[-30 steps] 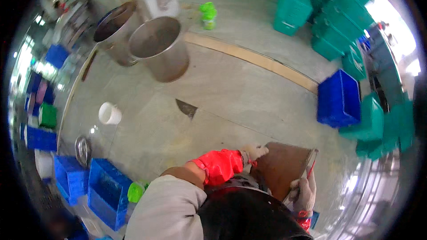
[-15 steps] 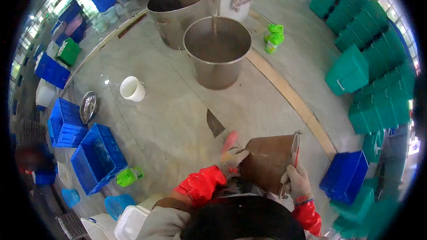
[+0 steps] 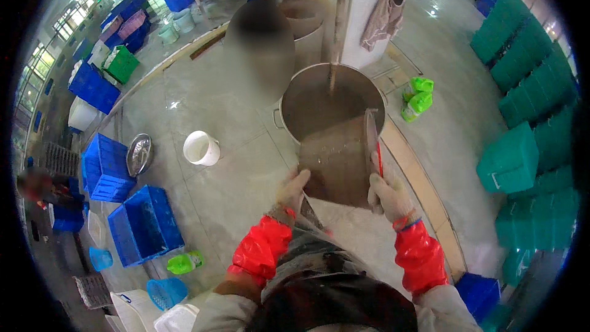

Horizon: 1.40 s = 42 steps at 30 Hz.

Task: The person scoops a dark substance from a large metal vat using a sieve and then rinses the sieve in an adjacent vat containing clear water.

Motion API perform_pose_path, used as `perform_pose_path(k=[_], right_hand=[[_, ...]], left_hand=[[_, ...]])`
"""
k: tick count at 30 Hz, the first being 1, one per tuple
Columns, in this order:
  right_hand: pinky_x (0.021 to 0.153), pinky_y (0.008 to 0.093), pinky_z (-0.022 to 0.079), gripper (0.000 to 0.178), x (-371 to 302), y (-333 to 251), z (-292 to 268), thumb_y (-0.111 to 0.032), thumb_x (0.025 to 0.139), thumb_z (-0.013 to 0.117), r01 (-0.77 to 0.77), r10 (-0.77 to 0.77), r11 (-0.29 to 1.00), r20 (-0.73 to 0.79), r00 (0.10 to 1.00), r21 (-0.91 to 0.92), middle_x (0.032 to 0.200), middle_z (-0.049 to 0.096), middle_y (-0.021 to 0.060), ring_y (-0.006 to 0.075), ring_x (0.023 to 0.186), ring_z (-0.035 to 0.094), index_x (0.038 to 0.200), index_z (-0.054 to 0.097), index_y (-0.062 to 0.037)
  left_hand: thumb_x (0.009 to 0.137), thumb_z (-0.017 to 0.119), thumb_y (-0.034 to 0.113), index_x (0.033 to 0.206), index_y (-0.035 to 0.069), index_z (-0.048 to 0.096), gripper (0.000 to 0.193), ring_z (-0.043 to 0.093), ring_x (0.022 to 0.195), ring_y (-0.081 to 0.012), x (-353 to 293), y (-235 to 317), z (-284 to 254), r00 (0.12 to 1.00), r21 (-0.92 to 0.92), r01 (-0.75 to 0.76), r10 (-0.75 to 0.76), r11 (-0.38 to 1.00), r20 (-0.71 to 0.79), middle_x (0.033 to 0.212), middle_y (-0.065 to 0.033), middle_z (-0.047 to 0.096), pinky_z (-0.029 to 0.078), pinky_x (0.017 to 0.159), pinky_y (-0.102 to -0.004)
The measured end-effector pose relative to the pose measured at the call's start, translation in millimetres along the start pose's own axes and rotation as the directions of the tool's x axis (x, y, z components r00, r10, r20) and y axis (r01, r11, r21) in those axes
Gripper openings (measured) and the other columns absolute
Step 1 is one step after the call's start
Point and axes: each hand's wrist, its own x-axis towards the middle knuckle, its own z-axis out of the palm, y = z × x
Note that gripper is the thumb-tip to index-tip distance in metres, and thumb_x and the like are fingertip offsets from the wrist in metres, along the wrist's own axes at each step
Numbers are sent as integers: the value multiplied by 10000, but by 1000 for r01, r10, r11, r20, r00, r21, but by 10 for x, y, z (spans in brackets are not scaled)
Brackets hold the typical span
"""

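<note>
A brownish-grey bucket [image 3: 337, 165] is tipped on its side between my gloved hands, its mouth turned to the right. My left hand [image 3: 292, 189] grips the base end. Near the rim, my right hand [image 3: 391, 192] is closed on the bucket beside its handle, which has a red grip. Just beyond stands a large round metal pot [image 3: 286, 118] with side handles; the bucket overlaps its near rim in view. A vertical pipe comes down over the pot. What the bucket holds inside is hidden.
A white pail [image 3: 201, 149] stands on the floor to the left, near a metal bowl [image 3: 140, 154] and blue crates [image 3: 166, 224]. Green bottles [image 3: 418, 98] stand right of the pot. Stacked teal bins [image 3: 538, 224] line the right side. Another large pot [image 3: 309, 49] behind is partly blurred.
Both my hands have carried the bucket forward and up, from low near my body to the front of the large pot. The view has shifted, so the pots sit lower in it.
</note>
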Motion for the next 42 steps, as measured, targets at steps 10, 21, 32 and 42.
perform_pose_path(k=[10, 21, 32, 42], right_hand=[[459, 324, 457, 515, 2767, 882, -25, -297, 985, 609, -65, 83, 994, -227, 970, 87, 663, 581, 7, 136, 463, 500, 1394, 529, 6], [373, 317, 380, 285, 4217, 2024, 280, -288, 964, 643, -338, 571, 742, -281, 772, 579, 630, 499, -18, 125, 450, 467, 1154, 616, -79], [423, 307, 402, 317, 4842, 2421, -350, -272, 958, 638, -550, 653, 745, -243, 717, 378, 673, 523, -14, 107, 495, 481, 1216, 621, -88], [449, 302, 445, 450, 4535, 1576, -225, -355, 984, 613, -411, 550, 784, -213, 808, 466, 706, 554, 21, 124, 528, 514, 1355, 560, -105]], left_hand=[[910, 654, 280, 1343, 3, 585, 519, 596, 1144, -194, 2233, 1113, 17, 962, 181, -264, 247, 947, 114, 1245, -105, 664, 449, 995, -314], [814, 767, 358, 1501, -82, 321, 930, 345, 1455, -377, 3866, 772, -4, 990, 789, -139, 90, 599, 107, 1539, -295, 366, 276, 1195, -408], [834, 727, 315, 1535, -59, 224, 940, 445, 1373, -434, 4439, -464, 211, 990, 973, 126, -89, 191, -110, 1545, -312, 335, 365, 1143, -429], [922, 663, 257, 1461, -17, 448, 642, 478, 1381, -320, 3215, 940, 273, 985, 820, -167, 52, 548, 166, 1493, -225, 480, 382, 1131, -406]])
